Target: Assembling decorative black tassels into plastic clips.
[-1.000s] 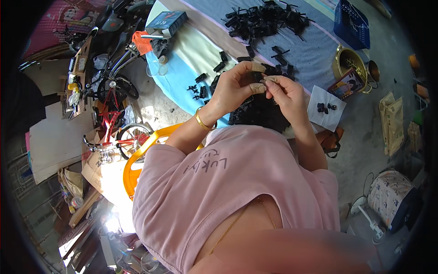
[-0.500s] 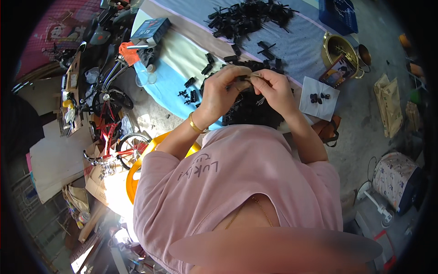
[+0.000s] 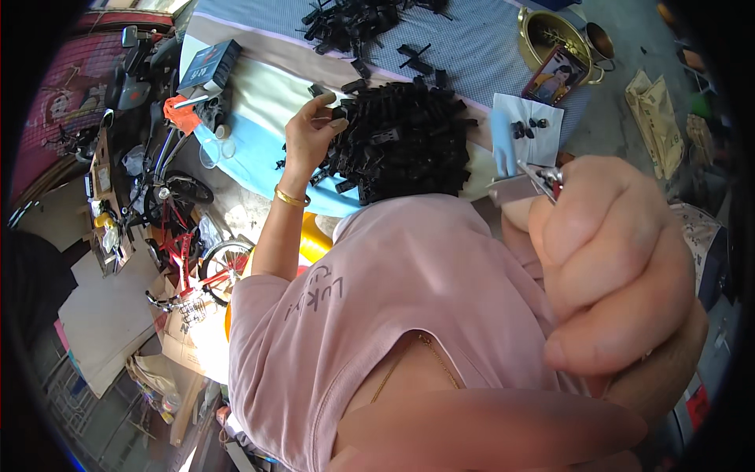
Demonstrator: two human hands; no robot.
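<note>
Pink cotton of my T-shirt (image 3: 409,315) filled the near view. My right hand (image 3: 613,267) sat closest to the camera, curled into a tight fist around a small metal tool with a red-tipped wire end (image 3: 525,186); the tool stuck out at the fist's upper left. Farther out, my left hand (image 3: 308,135), with a thin gold bangle (image 3: 291,197) at the wrist, reached to the edge of a big heap of small black plastic parts (image 3: 405,141); fingertips pinched narrow on one small black piece (image 3: 338,116) at the heap's left side. The heap lay on a light-blue and cream cloth (image 3: 259,118). Right of the heap, a white paper sheet (image 3: 531,134) carried a few loose black bits. Beyond, a blue checked cloth (image 3: 480,47) held a second scatter of black parts (image 3: 354,20). A brass-coloured round pot (image 3: 543,31) stood at the far right, a phone (image 3: 554,77) just beside it. A dark blue box (image 3: 208,67) lay far left, with a red child's bicycle (image 3: 185,259) down on the floor at left.
</note>
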